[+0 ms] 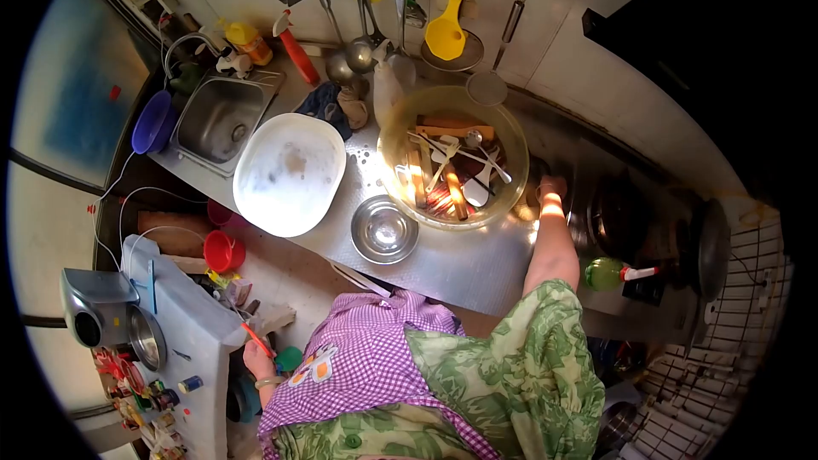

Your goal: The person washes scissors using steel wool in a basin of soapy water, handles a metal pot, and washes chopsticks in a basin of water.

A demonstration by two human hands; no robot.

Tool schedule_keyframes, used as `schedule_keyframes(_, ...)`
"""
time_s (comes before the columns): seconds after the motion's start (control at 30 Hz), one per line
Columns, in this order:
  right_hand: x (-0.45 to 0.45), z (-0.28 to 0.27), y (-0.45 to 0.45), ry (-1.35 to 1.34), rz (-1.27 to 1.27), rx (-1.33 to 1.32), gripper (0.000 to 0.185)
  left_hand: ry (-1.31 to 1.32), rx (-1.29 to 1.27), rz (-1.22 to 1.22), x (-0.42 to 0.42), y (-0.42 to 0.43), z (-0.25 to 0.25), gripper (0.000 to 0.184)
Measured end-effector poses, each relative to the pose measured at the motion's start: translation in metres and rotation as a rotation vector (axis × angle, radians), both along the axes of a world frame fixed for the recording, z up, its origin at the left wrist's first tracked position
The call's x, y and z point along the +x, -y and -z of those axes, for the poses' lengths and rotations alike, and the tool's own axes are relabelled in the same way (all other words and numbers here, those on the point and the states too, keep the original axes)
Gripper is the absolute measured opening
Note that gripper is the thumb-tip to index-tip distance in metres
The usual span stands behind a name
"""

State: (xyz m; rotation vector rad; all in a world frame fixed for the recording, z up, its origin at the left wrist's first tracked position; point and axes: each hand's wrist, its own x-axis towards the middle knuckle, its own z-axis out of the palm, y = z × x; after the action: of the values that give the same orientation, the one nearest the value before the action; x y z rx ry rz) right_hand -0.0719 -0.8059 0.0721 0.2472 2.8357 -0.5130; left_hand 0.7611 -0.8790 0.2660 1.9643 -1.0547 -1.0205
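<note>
Head view: the left hand [256, 362] hangs low, fingers closed around a thin orange stick [258, 339]; a green round piece [288, 359] is just right of them. The right hand [552, 187] reaches over the steel bench [477, 260]; shade hides its fingers' opening and any grip. Just left of those fingers stands a wide basin [516, 153] holding utensils [457, 192]. Keeping them clear of its rim seems wise.
</note>
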Motion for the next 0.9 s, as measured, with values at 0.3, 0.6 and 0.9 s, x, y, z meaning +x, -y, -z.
schedule_keyframes(0.3, 0.034, -0.042, 0.009, -0.106, -0.118, 0.017, 0.028, 0.074, 0.007, 0.086, -0.017, -0.004, -0.018, 0.011)
schedule_keyframes(0.6, 0.023, -0.186, 0.045, -0.527, -0.661, 0.013, 0.024, 0.12, -0.048, 0.15, -0.02, 0.006, -0.011, 0.013)
schedule_keyframes(0.9, 0.048, -0.413, 0.099, -0.492, -1.029, -0.184, 0.019, 0.021, -0.098, 0.219, -0.037, 0.025, 0.0, 0.013)
